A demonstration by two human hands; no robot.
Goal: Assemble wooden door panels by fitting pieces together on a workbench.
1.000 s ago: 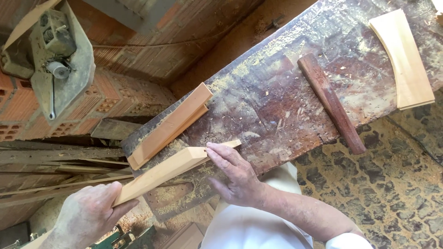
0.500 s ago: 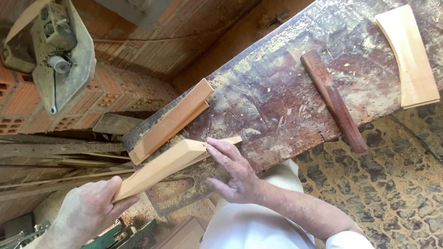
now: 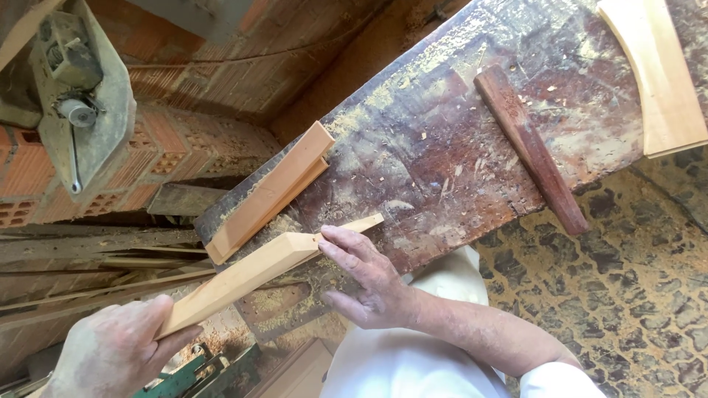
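Workshop setting: scarred dark wooden tabletop runs diagonally from 7 o'clock to 1 o'clock, dusted with sawdust and chips; brick wall behind it at 10 o'clock, mottled floor at 4 o'clock.

Main piece: long pale wooden stick, square section, tapering to a thin tongue at its upper end. It lies on a slant from 8 o'clock up toward centre, tongue tip resting on the tabletop edge.

Left hand at 7 o'clock: grip clamped round the stick's lower end, fingers wrapped over it.

Right hand at 6 o'clock: fingers together and extended, fingertips touching the stick just where the taper starts, beside the tongue. Not wrapped round it; presses or steadies from the side. Forearm leads off to 5 o'clock into a white sleeve.

Outward:
- Second pale stick, stepped profile, flat on the tabletop just above the first, roughly parallel, apart from it.
- Dark reddish-brown wooden bar at 2 o'clock, lying on the tabletop, well apart from both hands.
- Pale curved wooden piece at 1–2 o'clock, partly over the tabletop edge.
- Dusty grey machine at 10 o'clock, against the brick.
- Loose timber slats at 9 o'clock.
- Green metal part at 7 o'clock, near the left hand.
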